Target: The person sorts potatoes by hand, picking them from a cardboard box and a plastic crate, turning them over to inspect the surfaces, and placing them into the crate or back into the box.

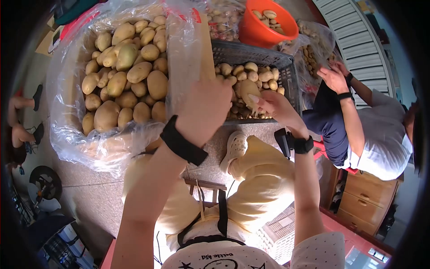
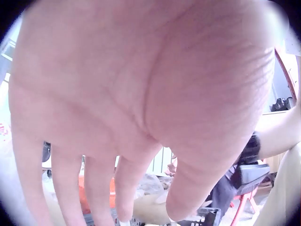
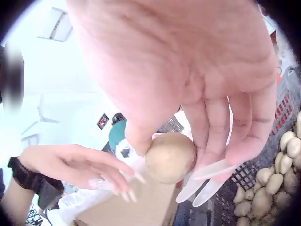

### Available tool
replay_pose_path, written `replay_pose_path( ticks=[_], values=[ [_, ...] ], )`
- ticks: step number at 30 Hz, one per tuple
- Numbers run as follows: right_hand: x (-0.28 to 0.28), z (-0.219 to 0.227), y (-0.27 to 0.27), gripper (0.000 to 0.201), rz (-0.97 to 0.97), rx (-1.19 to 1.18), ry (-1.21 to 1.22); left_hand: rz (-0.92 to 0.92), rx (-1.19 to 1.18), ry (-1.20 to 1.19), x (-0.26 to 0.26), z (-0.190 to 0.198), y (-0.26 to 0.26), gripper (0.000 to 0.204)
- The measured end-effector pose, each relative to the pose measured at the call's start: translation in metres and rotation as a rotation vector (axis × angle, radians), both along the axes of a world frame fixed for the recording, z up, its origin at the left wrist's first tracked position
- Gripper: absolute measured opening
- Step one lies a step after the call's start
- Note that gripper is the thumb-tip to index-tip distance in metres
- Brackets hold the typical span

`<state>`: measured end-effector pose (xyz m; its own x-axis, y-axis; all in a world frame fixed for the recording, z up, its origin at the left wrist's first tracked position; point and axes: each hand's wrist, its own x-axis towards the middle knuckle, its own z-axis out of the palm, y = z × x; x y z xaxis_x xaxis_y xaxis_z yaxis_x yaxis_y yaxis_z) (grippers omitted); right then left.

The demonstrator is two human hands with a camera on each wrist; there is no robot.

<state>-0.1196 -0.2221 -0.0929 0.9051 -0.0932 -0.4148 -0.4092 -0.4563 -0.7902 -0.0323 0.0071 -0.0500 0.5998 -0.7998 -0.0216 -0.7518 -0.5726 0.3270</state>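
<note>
My right hand pinches a smooth tan potato between its thumb and fingers, over the dark plastic crate. Long pale nails show on its fingers in the right wrist view. Just left of that potato is my left hand, palm turned toward it. Its fingers are extended and hold nothing. Below both hands, the crate contains many small potatoes. To the left, a cardboard box lined with clear plastic is filled with larger potatoes.
An orange bucket with some potatoes stands behind the crate. At the right sits another person, hands near plastic bags of potatoes. A wooden drawer cabinet is at the lower right, a wheel at the left.
</note>
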Motion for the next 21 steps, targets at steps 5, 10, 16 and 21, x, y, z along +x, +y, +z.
replay_pose_path(
  ticks=[5,10,16,21],
  values=[
    [-0.022,0.029,0.032,0.038,0.013,0.320,-0.070,-0.076,-0.202,0.261,0.018,-0.003,0.009,0.059],
    [-0.025,0.037,0.042,0.036,0.100,0.570,-0.123,-0.185,-0.235,0.547,0.028,0.014,0.015,0.066],
    [-0.028,0.039,0.041,0.039,0.031,0.532,-0.153,-0.196,-0.174,0.548,0.041,0.016,0.013,0.059],
    [-0.032,0.041,0.031,0.042,-0.033,0.522,-0.137,-0.085,-0.216,0.738,0.044,0.030,0.006,0.038]
  ],
)
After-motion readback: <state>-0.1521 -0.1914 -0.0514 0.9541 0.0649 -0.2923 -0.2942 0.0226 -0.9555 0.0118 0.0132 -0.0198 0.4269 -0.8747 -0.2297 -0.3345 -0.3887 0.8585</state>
